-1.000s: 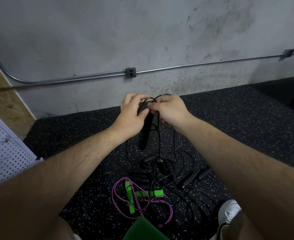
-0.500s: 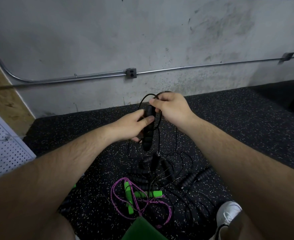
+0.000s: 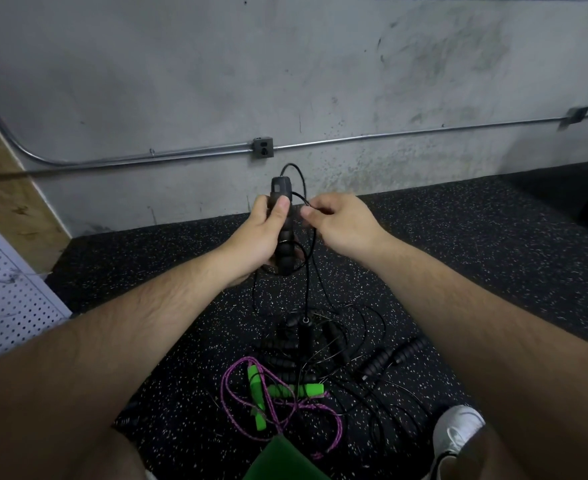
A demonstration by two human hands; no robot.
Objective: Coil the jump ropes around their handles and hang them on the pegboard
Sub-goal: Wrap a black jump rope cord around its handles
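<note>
My left hand [image 3: 263, 233] grips a black jump rope handle [image 3: 283, 216] upright in front of me, thumb pressed on its side. Just to its right, my right hand [image 3: 337, 221] pinches the thin black cord [image 3: 307, 271] of that rope. The cord loops above the handle top and hangs down to a pile of black jump ropes [image 3: 320, 344] tangled on the floor. A purple rope with green handles [image 3: 278, 396] lies at the near edge of the pile. A white pegboard [image 3: 5, 299] shows at the left edge.
Speckled black rubber flooring [image 3: 476, 258] runs up to a grey concrete wall with a metal conduit and outlet box [image 3: 263, 147]. My white shoe [image 3: 457, 433] sits at lower right, beside the pile. A wooden panel [image 3: 5, 188] stands behind the pegboard.
My left hand shifted its grip down onto the handle body and raised it upright. My right hand left the handle top and moved right, pinching the cord.
</note>
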